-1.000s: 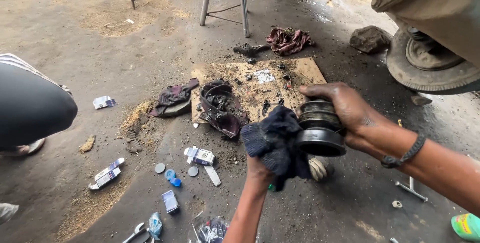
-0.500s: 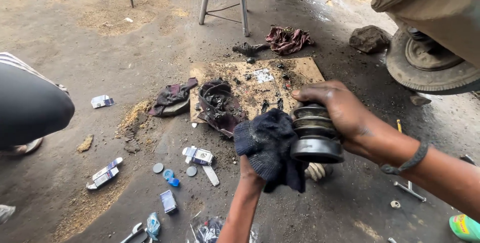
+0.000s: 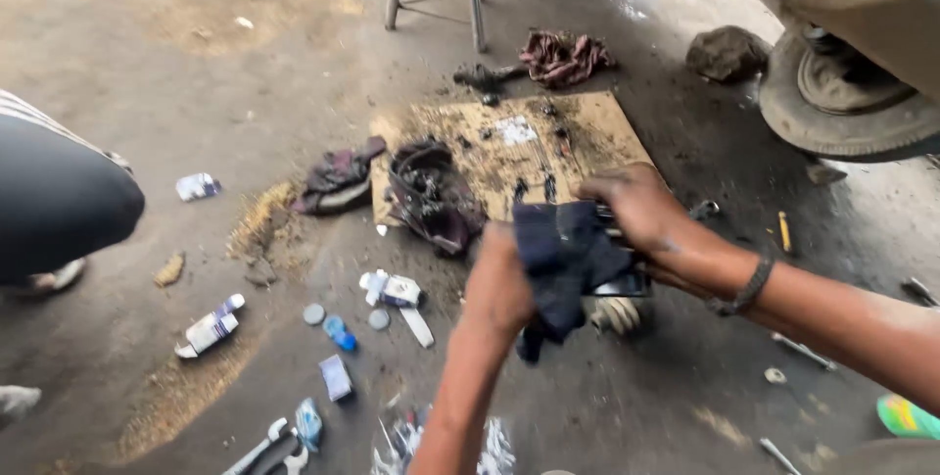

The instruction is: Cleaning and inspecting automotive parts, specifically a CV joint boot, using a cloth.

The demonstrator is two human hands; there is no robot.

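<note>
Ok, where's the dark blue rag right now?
In the head view the dark blue rag sits centre frame, gripped by the left hand and draped over the black ribbed part that the right hand holds, just below the cardboard sheet.

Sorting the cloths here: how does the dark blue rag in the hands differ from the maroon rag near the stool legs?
The dark blue rag is held off the ground against a black part; the maroon rag lies crumpled on the floor. The blue rag is plain and dark; the maroon rag is reddish and paler. The left hand touches only the blue one. Both look soiled.
</note>
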